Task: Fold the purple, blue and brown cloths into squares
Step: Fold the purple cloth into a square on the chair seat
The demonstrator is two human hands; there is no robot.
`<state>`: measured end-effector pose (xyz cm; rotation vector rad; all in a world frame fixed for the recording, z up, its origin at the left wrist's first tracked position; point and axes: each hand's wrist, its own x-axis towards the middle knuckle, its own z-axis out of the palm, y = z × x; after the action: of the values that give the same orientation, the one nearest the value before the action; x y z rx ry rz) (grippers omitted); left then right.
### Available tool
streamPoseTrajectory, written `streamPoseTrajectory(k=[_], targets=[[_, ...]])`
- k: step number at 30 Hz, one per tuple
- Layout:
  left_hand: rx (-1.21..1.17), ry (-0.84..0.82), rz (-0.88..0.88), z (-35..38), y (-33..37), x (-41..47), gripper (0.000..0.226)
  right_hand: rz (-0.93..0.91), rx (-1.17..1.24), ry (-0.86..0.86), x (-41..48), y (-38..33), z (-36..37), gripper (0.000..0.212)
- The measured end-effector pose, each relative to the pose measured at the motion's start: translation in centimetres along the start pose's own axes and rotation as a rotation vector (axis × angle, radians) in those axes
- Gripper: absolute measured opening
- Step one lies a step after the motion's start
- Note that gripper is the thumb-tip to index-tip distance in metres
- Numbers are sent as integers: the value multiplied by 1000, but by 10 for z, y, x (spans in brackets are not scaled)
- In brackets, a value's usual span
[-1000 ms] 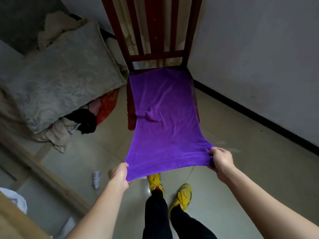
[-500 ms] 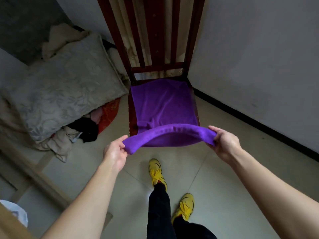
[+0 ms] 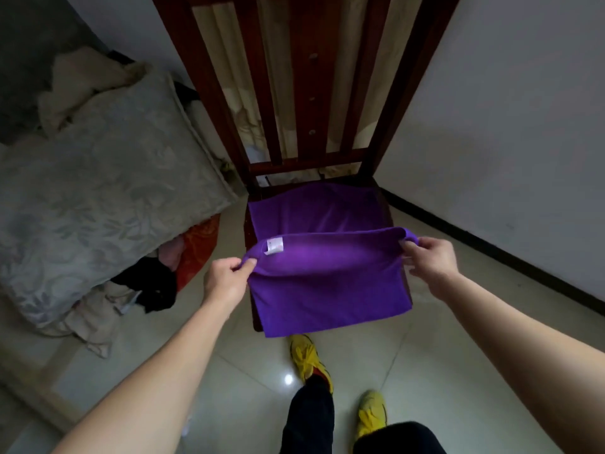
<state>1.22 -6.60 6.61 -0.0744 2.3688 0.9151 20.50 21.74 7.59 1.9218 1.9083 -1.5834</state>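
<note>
While the far half of the purple cloth (image 3: 327,283) lies flat on the chair (image 3: 294,93) seat, the left hand (image 3: 226,280) and right hand (image 3: 429,260) each hold a corner in a pinching grip (label upward), raised apparently to fold it in half

Dark, apparently wooden chair (image 3: 307,77) under purple cloth (image 3: 327,283)

Home: wooden chair (image 3: 304,93), bedding (image 3: 98,198).
</note>
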Motion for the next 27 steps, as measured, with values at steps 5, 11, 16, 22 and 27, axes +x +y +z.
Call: streamPoseTrajectory(k=[5, 11, 16, 22, 27], targets=[[186, 53, 115, 14, 21, 47, 45, -162, -459, 54, 41, -16, 22, 25], [274, 54, 106, 48, 23, 109, 18, -353, -785, 4, 96, -26, 60, 18], [467, -59, 143, 78, 17, 151, 33, -366, -755, -193, 148, -25, 97, 27], [477, 117, 231, 90, 23, 171, 17, -440, -293, -102, 168, -35, 105, 14], [380, 147, 250, 84, 25, 190, 22, -493, -296, -61, 183, -47, 98, 12]])
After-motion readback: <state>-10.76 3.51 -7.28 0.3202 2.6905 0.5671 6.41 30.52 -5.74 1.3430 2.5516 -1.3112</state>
